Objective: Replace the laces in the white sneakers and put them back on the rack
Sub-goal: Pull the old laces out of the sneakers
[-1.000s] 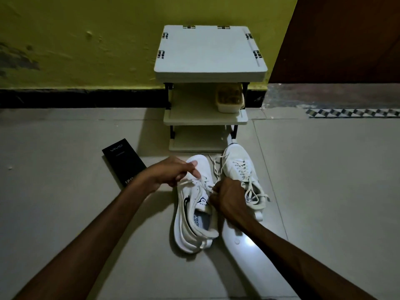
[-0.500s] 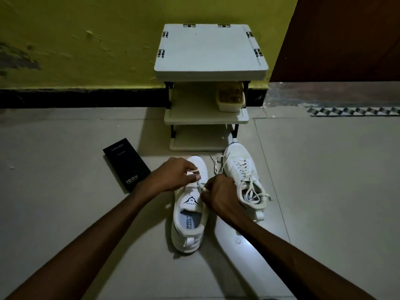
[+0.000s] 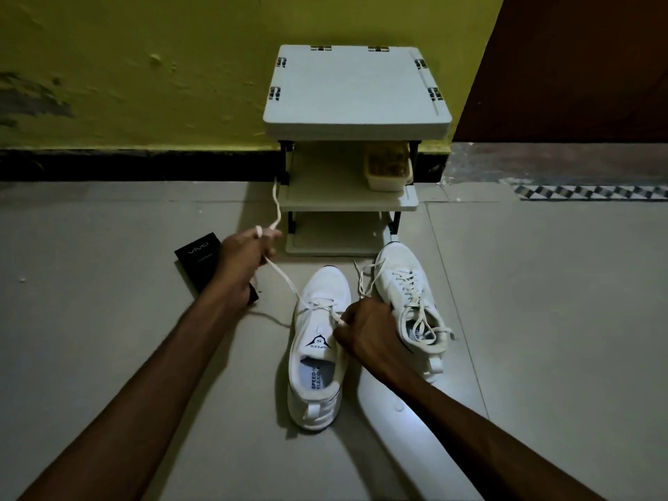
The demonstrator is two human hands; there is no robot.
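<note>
White lace (image 3: 285,283) runs taut from the lowest eyelets of the nearer sneaker (image 3: 318,392) to our left grip (image 3: 245,249), which pinches it, with the loose end rising above. Our right grip (image 3: 365,329), fingers curled, pinches the lace's other end beside the tongue. We judge only the first crossing threaded here. The second sneaker (image 3: 405,283) is laced to the top, its ends untied. Both stand on the floor (image 3: 542,320) near its far edge, before the rack (image 3: 358,88). Racking is still to do.
</note>
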